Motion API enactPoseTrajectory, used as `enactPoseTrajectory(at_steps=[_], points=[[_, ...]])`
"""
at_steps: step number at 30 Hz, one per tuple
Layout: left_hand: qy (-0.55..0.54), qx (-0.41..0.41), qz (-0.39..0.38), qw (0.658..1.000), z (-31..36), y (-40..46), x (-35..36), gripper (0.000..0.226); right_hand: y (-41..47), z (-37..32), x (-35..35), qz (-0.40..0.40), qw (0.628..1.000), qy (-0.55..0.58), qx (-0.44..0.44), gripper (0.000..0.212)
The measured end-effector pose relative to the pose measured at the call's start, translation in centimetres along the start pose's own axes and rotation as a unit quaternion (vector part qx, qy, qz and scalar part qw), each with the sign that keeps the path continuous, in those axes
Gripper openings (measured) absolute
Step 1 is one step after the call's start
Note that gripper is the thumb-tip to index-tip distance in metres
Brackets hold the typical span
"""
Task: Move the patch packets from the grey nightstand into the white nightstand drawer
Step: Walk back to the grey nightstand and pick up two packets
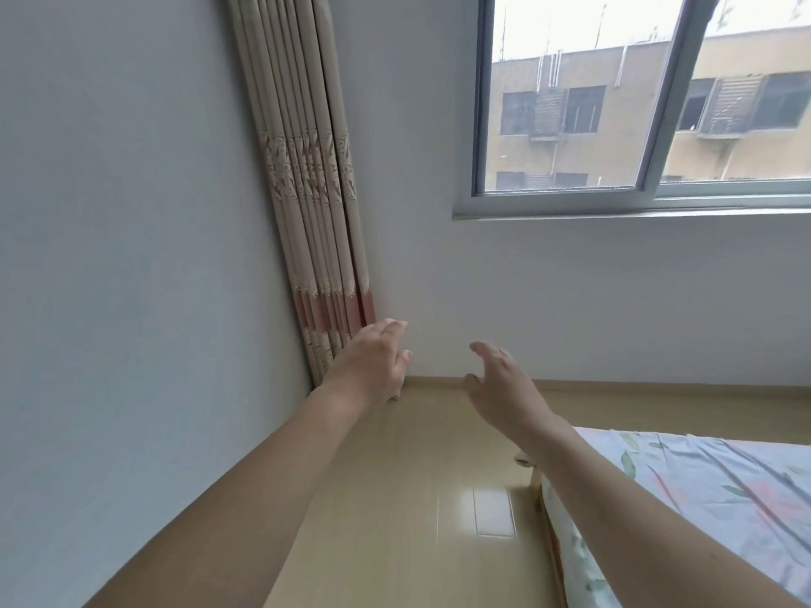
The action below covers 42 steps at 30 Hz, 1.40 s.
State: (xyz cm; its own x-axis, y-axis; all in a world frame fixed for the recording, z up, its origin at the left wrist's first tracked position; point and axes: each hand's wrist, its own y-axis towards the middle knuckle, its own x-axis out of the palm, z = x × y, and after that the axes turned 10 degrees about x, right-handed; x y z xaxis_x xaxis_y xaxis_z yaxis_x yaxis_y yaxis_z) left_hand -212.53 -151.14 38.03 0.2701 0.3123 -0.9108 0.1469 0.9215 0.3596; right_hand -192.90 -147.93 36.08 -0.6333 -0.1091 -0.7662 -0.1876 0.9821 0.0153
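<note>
Both my arms stretch forward into the room's corner. My left hand [373,364] hangs in the air in front of the curtain's lower end, fingers relaxed, holding nothing. My right hand [500,381] floats beside it to the right, fingers loosely spread, also holding nothing. No patch packets, grey nightstand or white nightstand appear in the head view.
A beige and pink curtain [307,190] hangs gathered in the corner. A window [636,103] sits in the far wall. A bed with a floral sheet [702,498] fills the lower right. Glossy wooden floor [430,498] runs between the left wall and the bed.
</note>
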Motion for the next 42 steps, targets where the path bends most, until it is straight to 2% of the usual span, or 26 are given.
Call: enactPoseTrajectory(at_steps=[9, 15, 20, 24, 30, 34, 42], points=[[-0.034, 0.058, -0.024, 0.997, -11.2, 23.9, 7.0, 0.052, 24.9, 0.1, 0.4, 0.047, 0.997, -0.012, 0.055, 0.055], [-0.045, 0.126, -0.034, 0.99, -12.7, 40.1, 11.8, 0.051, 38.3, 3.6, -3.4, 0.092, 0.99, -0.009, 0.108, 0.057], [-0.077, 0.181, -0.057, 0.979, -10.5, 51.9, 18.8, 0.05, 48.3, 10.1, -5.4, 0.104, 0.98, -0.007, 0.171, 0.056], [-0.083, 0.214, -0.069, 0.971, -8.5, 61.4, 24.9, 0.05, 57.3, 15.2, -7.9, 0.127, 0.974, 0.004, 0.187, 0.055], [-0.09, 0.267, -0.074, 0.957, -3.6, 77.5, 29.3, 0.051, 69.1, 22.0, -16.3, 0.179, 0.958, 0.004, 0.222, 0.053], [-0.111, 0.314, -0.065, 0.941, 1.2, 86.5, 32.4, 0.05, 74.2, 27.2, -21.1, 0.212, 0.942, 0.024, 0.258, 0.052], [-0.133, 0.403, -0.14, 0.895, 11.4, 101.6, 43.8, 0.049, 82.5, 40.1, -28.7, 0.268, 0.889, 0.027, 0.369, 0.051]])
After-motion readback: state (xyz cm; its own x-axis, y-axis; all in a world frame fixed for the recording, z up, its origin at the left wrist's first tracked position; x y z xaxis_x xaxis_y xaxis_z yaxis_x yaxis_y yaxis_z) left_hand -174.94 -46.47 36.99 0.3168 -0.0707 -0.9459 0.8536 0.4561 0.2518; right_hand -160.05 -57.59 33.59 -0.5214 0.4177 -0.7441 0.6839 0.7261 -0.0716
